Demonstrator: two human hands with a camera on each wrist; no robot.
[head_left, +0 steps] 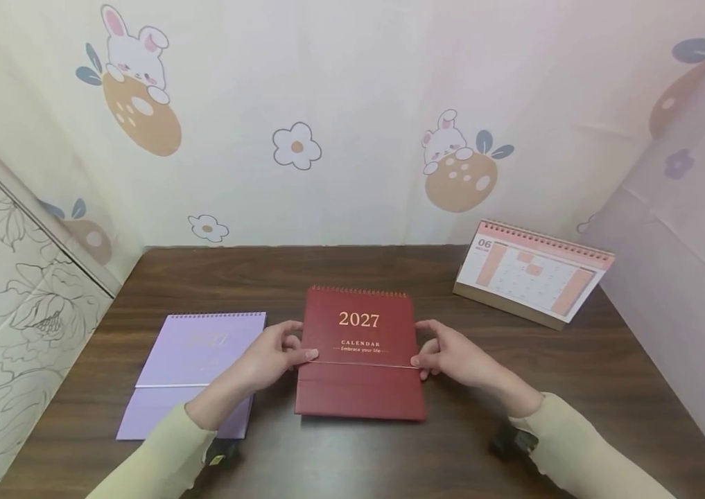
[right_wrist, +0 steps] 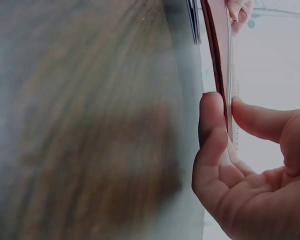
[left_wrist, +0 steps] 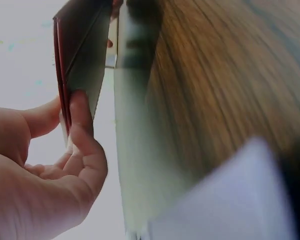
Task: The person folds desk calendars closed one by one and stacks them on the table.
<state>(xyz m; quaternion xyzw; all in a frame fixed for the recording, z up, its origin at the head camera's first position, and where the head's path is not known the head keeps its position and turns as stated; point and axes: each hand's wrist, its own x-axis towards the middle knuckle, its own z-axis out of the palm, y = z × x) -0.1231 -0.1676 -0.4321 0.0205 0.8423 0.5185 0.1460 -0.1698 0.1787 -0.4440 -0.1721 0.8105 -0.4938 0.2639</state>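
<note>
A dark red 2027 desk calendar (head_left: 358, 388) with a spiral binding along its top is held between both hands, its cover facing the head camera. An elastic band crosses the cover below the lettering. My left hand (head_left: 272, 355) pinches the left edge, thumb on the cover and fingers behind, as the left wrist view also shows. On the opposite edge my right hand (head_left: 452, 353) pinches in the same way, its thumb near the end of the band. In the right wrist view the calendar (right_wrist: 214, 50) appears edge-on between thumb and fingers.
A purple calendar (head_left: 171, 409) lies on the brown table (head_left: 452, 443) at the left, partly under my left forearm. At the back right stands an open pink and white calendar (head_left: 527, 274). A curtain (head_left: 364, 69) with rabbit prints hangs behind the table.
</note>
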